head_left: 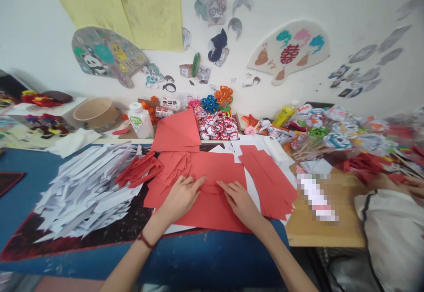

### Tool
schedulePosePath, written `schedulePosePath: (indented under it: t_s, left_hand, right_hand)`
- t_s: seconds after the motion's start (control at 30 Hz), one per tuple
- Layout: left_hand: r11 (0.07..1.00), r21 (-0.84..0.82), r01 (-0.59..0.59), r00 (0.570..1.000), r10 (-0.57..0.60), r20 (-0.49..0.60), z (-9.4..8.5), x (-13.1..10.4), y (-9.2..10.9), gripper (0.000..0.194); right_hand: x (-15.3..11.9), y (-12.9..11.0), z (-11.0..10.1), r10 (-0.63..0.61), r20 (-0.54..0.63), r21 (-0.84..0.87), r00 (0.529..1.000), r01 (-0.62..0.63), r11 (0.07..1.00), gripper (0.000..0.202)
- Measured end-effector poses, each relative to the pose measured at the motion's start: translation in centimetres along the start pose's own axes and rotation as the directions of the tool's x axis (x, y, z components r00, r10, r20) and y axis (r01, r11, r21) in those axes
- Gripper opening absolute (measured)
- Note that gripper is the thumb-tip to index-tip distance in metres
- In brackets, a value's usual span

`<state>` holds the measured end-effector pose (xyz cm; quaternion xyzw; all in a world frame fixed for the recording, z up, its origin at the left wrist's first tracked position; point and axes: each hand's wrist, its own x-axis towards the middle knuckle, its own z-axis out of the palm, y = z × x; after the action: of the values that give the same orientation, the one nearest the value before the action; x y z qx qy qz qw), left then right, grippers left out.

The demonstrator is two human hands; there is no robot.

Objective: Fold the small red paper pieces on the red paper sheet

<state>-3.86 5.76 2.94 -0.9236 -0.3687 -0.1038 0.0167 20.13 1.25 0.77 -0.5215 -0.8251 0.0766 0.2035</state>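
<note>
Blue table (20, 203) | white bottle (142, 125), contents unclear | left fingers (195, 187), right fingers (227, 189) touching red paper (212, 190); grasp unclear

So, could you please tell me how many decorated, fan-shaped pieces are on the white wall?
2: the greyish fan with a panda picture, on the left, below the large yellow paper; and the white fan with a red symbol, on the right.

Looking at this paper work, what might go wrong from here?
The small red piece between the left hand and the right hand might shift and crease unevenly; red on a red sheet, its edges may be hard to see. The red strips touch the white pile, so the two could mix.
</note>
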Motion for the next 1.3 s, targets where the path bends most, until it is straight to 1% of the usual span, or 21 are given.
schedulePosePath:
  t_s: [0.07, 0.13, 0.23, 0.3, 0.4, 0.47, 0.57, 0.67, 0.73, 0.83, 0.97, 1.17, 1.3]
  left_hand:
    - [1.0, 0.029, -0.01, 1.0, 0.011, -0.022, 0.0, -0.2, -0.3, 0.036]
    - [0.993, 0.103, -0.061, 0.997, 0.065, -0.035, 0.4, -0.3, -0.3, 0.032]
    - [0.972, 0.194, -0.134, 0.988, 0.147, -0.051, 1.1, -0.3, 0.1, 0.024]
    - [0.973, 0.195, -0.126, 0.987, 0.143, -0.076, 1.4, -0.3, 0.4, 0.019]
    - [0.994, 0.1, -0.031, 0.99, 0.045, -0.137, 1.5, -0.2, 0.6, 0.016]
    - [0.999, -0.013, 0.045, 0.986, -0.047, -0.16, 1.4, -0.1, 0.7, 0.018]
    - [0.97, -0.185, 0.158, 0.971, -0.187, -0.149, 1.2, 0.3, 1.0, 0.021]
    - [0.918, -0.3, 0.259, 0.942, -0.309, -0.133, 1.4, 0.7, 1.2, 0.017]
    - [0.892, -0.336, 0.301, 0.925, -0.359, -0.125, 1.5, 0.9, 1.3, 0.014]
    - [0.871, -0.347, 0.348, 0.909, -0.403, -0.1, 1.6, 1.2, 1.4, 0.013]
    - [0.856, -0.333, 0.396, 0.897, -0.438, -0.058, 1.5, 1.4, 1.4, 0.012]
    - [0.883, -0.266, 0.387, 0.909, -0.414, -0.053, 1.4, 1.5, 1.5, 0.016]
    - [0.879, -0.265, 0.397, 0.901, -0.428, -0.071, 1.6, 1.5, 1.7, 0.017]
  right_hand:
    - [-0.3, 0.3, -0.1, 0.003, -0.003, 0.006, 1.0, -0.003, 1.0, 0.043]
    - [-0.3, 0.3, 0.2, 0.002, -0.027, -0.039, 1.0, -0.003, 0.999, 0.037]
    - [0.0, 0.2, 1.0, -0.055, -0.058, -0.143, 0.997, 0.046, 0.989, 0.028]
    - [0.2, 0.3, 1.4, -0.099, -0.077, -0.185, 0.992, 0.084, 0.979, 0.02]
    - [0.5, 0.3, 1.7, -0.104, -0.13, -0.172, 0.986, 0.081, 0.982, 0.016]
    - [0.6, 0.2, 1.5, -0.066, -0.162, -0.11, 0.985, 0.048, 0.993, 0.017]
    - [1.0, -0.2, 1.0, 0.062, -0.162, 0.076, 0.985, -0.05, 0.996, 0.015]
    - [1.6, -0.6, 0.6, 0.209, -0.135, 0.284, 0.968, -0.165, 0.944, 0.011]
    - [2.0, -0.7, 0.5, 0.283, -0.132, 0.375, 0.95, -0.217, 0.901, 0.011]
    - [2.5, -0.5, 0.6, 0.351, -0.134, 0.444, 0.927, -0.26, 0.857, 0.012]
    - [2.8, -0.1, 0.8, 0.383, -0.125, 0.469, 0.915, -0.285, 0.836, 0.012]
    - [3.0, 0.1, 0.8, 0.385, -0.108, 0.448, 0.917, -0.301, 0.842, 0.011]
    - [3.0, 0.1, 0.9, 0.401, -0.102, 0.452, 0.91, -0.317, 0.834, 0.012]
